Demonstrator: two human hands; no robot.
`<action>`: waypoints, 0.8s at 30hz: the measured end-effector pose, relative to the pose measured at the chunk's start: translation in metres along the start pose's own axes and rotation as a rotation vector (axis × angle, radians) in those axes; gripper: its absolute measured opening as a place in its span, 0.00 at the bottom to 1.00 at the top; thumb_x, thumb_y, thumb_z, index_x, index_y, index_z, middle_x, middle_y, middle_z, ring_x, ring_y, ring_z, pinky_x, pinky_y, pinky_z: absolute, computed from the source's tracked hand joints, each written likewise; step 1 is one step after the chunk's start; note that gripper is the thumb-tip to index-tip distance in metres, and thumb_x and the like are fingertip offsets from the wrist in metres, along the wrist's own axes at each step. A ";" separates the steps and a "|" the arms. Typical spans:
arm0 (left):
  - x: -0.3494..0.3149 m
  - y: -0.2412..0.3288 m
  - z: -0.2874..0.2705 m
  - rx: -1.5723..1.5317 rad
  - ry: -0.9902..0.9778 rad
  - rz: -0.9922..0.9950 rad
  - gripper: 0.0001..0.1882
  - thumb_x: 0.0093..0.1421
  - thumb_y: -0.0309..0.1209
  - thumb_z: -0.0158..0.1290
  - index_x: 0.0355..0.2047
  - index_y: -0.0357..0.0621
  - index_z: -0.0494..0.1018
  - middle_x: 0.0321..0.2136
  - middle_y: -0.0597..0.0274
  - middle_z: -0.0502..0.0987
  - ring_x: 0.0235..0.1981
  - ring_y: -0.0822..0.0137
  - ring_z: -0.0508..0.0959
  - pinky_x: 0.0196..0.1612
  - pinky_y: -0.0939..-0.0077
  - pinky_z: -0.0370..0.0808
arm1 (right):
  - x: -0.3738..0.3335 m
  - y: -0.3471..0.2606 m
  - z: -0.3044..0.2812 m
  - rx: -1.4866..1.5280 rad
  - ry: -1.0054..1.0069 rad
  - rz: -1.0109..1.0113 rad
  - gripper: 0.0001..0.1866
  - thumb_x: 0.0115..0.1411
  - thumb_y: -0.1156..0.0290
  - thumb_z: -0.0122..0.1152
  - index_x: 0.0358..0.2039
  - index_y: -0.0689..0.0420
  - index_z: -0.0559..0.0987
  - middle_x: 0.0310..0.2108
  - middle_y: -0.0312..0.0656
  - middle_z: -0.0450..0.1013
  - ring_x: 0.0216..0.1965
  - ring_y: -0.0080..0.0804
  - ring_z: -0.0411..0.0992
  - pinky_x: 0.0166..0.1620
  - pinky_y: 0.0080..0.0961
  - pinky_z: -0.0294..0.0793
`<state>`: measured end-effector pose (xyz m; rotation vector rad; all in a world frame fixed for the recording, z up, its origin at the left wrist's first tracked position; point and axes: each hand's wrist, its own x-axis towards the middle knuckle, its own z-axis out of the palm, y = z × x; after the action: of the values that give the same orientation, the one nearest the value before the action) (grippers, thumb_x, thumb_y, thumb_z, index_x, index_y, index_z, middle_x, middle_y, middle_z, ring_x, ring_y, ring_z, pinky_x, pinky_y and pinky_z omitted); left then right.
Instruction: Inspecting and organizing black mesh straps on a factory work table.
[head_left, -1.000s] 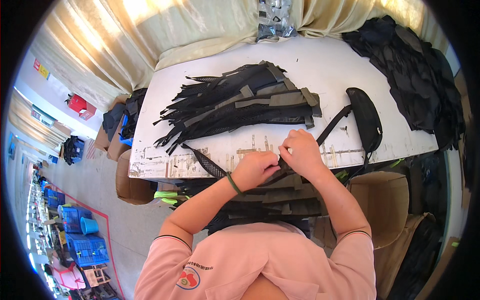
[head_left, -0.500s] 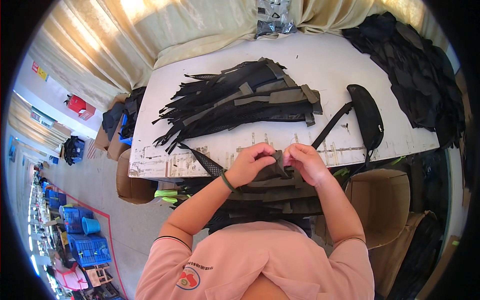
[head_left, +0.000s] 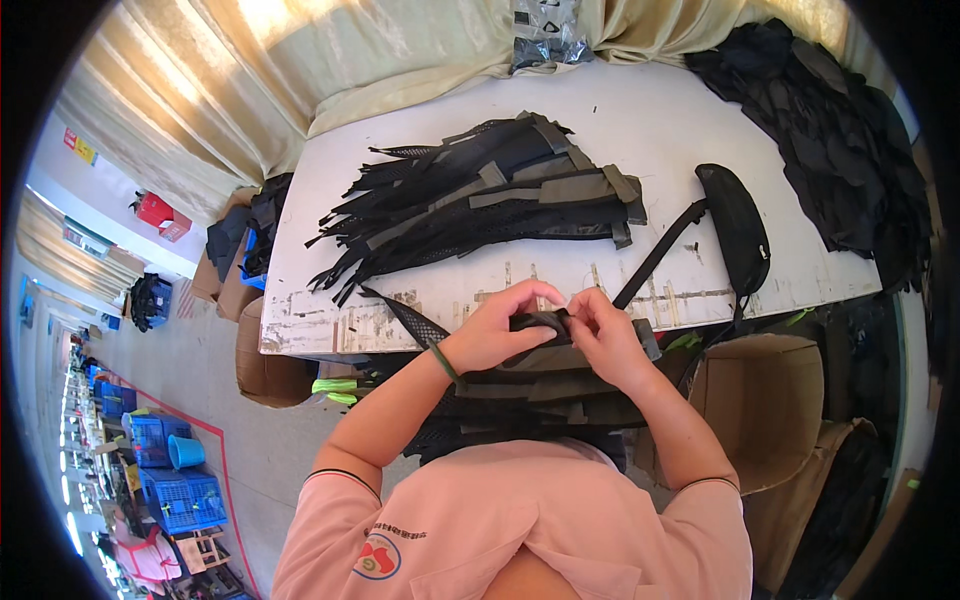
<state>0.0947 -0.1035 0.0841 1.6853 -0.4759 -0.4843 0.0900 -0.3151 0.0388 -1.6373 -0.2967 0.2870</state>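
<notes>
Both hands meet at the near edge of a white table. Left hand and right hand each pinch the same black strap piece between curled fingers, holding it between them just above the table edge. More grey and black pieces lie stacked directly below. Farther back sits a spread pile of black straps, with a black padded pouch to the right.

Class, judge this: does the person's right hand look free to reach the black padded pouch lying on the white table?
Probably not at once: the right hand and left hand both grip a strap piece. Otherwise bare table lies before the pouch.
</notes>
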 end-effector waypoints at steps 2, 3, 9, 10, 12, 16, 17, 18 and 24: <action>0.005 -0.011 0.002 0.109 0.146 -0.024 0.14 0.58 0.27 0.55 0.44 0.38 0.71 0.35 0.65 0.75 0.37 0.78 0.71 0.41 0.81 0.70 | 0.002 -0.004 0.001 -0.003 0.094 -0.078 0.05 0.62 0.75 0.54 0.38 0.57 0.69 0.20 0.33 0.69 0.20 0.17 0.68 0.24 0.17 0.67; 0.006 -0.013 0.001 0.106 0.152 -0.089 0.12 0.59 0.30 0.55 0.41 0.37 0.73 0.30 0.67 0.76 0.32 0.78 0.71 0.37 0.80 0.71 | 0.003 -0.007 0.000 -0.003 0.096 -0.077 0.05 0.62 0.75 0.54 0.38 0.57 0.69 0.20 0.33 0.69 0.20 0.17 0.68 0.24 0.17 0.67; 0.013 -0.020 -0.003 0.070 0.218 -0.313 0.18 0.59 0.41 0.55 0.33 0.33 0.76 0.27 0.57 0.79 0.29 0.73 0.75 0.36 0.75 0.72 | 0.003 -0.032 0.004 -0.280 0.098 -0.273 0.09 0.55 0.72 0.64 0.32 0.58 0.72 0.21 0.32 0.67 0.24 0.16 0.66 0.30 0.16 0.67; 0.013 -0.024 -0.004 0.071 0.214 -0.311 0.18 0.59 0.41 0.55 0.33 0.33 0.76 0.27 0.57 0.79 0.29 0.73 0.75 0.36 0.75 0.72 | 0.003 -0.030 0.003 -0.281 0.102 -0.272 0.09 0.55 0.72 0.64 0.32 0.58 0.72 0.21 0.32 0.67 0.24 0.16 0.66 0.30 0.16 0.67; 0.007 -0.029 -0.004 0.015 0.147 -0.301 0.20 0.58 0.42 0.56 0.38 0.35 0.76 0.28 0.56 0.80 0.29 0.72 0.75 0.35 0.71 0.72 | 0.006 -0.021 -0.002 -0.018 -0.015 -0.013 0.08 0.55 0.74 0.63 0.31 0.58 0.71 0.22 0.31 0.68 0.25 0.15 0.66 0.30 0.16 0.67; -0.014 -0.029 -0.011 0.225 0.029 0.077 0.20 0.57 0.43 0.57 0.38 0.37 0.75 0.27 0.53 0.79 0.28 0.65 0.76 0.34 0.67 0.72 | -0.001 -0.034 -0.036 0.250 0.062 0.016 0.08 0.57 0.75 0.62 0.28 0.56 0.70 0.22 0.30 0.68 0.25 0.14 0.66 0.29 0.14 0.66; -0.026 -0.037 -0.023 0.433 -0.075 -0.037 0.20 0.57 0.43 0.57 0.38 0.37 0.74 0.27 0.50 0.78 0.29 0.60 0.76 0.35 0.66 0.71 | -0.004 -0.035 -0.049 0.244 0.077 0.038 0.08 0.57 0.74 0.62 0.28 0.55 0.70 0.22 0.30 0.68 0.25 0.14 0.66 0.28 0.14 0.65; -0.037 -0.044 -0.035 0.638 -0.181 -0.152 0.20 0.56 0.42 0.57 0.37 0.37 0.73 0.27 0.48 0.77 0.29 0.55 0.76 0.35 0.64 0.71 | -0.008 -0.033 -0.065 0.237 0.095 0.061 0.08 0.57 0.74 0.62 0.28 0.55 0.70 0.22 0.29 0.68 0.24 0.15 0.66 0.28 0.13 0.65; -0.081 -0.028 -0.076 0.596 -0.300 -0.396 0.19 0.58 0.42 0.56 0.36 0.37 0.71 0.27 0.46 0.74 0.30 0.51 0.74 0.35 0.65 0.70 | -0.026 -0.007 -0.111 -0.399 -0.396 0.447 0.09 0.54 0.70 0.65 0.28 0.58 0.73 0.21 0.34 0.69 0.21 0.19 0.68 0.26 0.17 0.68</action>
<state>0.0712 0.0082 0.0721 2.3120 -0.5373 -0.9632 0.1052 -0.4269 0.0557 -2.0293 -0.2953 0.9469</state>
